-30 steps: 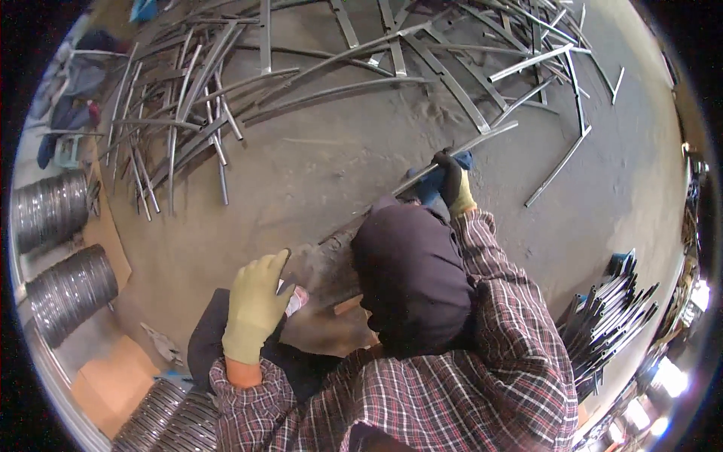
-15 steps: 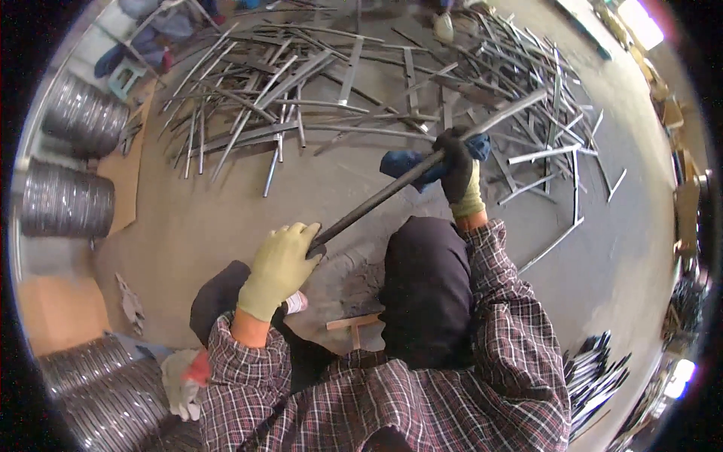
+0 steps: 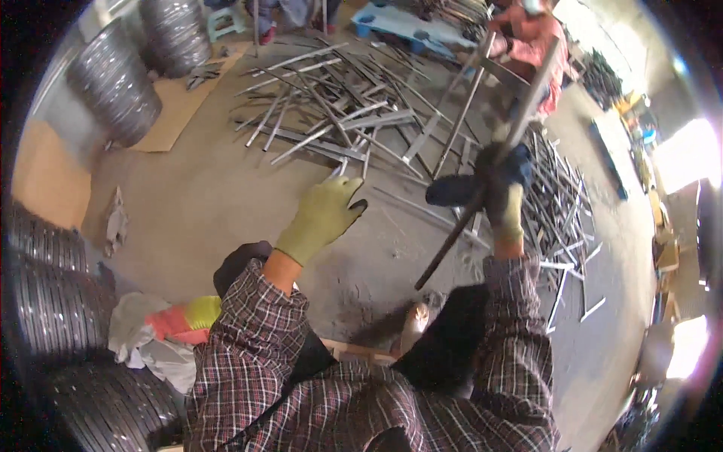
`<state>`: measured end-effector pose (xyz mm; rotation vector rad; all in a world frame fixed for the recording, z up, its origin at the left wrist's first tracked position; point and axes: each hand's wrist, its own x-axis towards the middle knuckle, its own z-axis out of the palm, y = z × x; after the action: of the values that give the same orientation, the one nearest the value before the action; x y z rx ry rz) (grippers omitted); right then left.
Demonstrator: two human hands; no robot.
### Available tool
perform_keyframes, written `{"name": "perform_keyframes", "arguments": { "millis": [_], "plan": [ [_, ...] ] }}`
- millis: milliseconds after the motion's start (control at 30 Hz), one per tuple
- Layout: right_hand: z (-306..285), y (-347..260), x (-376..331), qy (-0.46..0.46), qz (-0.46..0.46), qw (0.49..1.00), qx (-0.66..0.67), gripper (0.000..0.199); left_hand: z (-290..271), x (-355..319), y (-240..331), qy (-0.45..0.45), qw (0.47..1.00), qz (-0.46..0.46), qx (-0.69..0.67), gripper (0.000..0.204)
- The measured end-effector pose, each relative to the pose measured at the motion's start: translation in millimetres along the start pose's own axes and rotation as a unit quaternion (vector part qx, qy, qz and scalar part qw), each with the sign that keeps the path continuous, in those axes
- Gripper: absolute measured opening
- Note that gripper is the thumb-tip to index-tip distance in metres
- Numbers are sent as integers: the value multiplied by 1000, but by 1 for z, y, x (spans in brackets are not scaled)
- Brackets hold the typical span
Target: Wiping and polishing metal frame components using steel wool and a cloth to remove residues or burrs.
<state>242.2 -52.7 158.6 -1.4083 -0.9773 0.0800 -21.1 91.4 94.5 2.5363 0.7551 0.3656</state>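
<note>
My right hand (image 3: 498,184), in a yellow glove with a dark palm, is closed round a long metal bar (image 3: 450,245). A dark blue cloth (image 3: 450,190) is bunched in the same grip. The bar slants from low in front of my knees up to the far right. My left hand (image 3: 320,215), in a matching glove, is off the bar with its thumb and fingers apart, holding nothing. Beyond it, loose metal bars and frames (image 3: 361,120) lie heaped on the floor.
A second pile of metal pieces (image 3: 561,200) lies at right. Wrapped stacks of dark parts (image 3: 117,83) and cardboard (image 3: 169,120) stand at left; a rag (image 3: 115,222) lies nearby. A person in pink (image 3: 553,56) is at the far right, near a blue platform (image 3: 407,29).
My left hand has let go of the bar. My right hand has moved right with bar and cloth, and the bar stands steeper. The view has shifted, bringing the person in pink into sight.
</note>
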Motion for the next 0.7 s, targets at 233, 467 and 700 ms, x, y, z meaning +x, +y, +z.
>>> {"name": "perform_keyframes", "arguments": {
  "millis": [233,467,700],
  "plan": [
    [-70,-4,-44,-13,-36,987,155,44,-42,32,-31,322,922,41,-212,49],
    [-112,61,-42,-34,-72,979,186,19,-65,80,-57,246,687,-87,-678,58],
    [-72,103,-48,-15,-110,989,-100,14,-60,70,-108,306,750,-55,-583,34]
  ]
}}
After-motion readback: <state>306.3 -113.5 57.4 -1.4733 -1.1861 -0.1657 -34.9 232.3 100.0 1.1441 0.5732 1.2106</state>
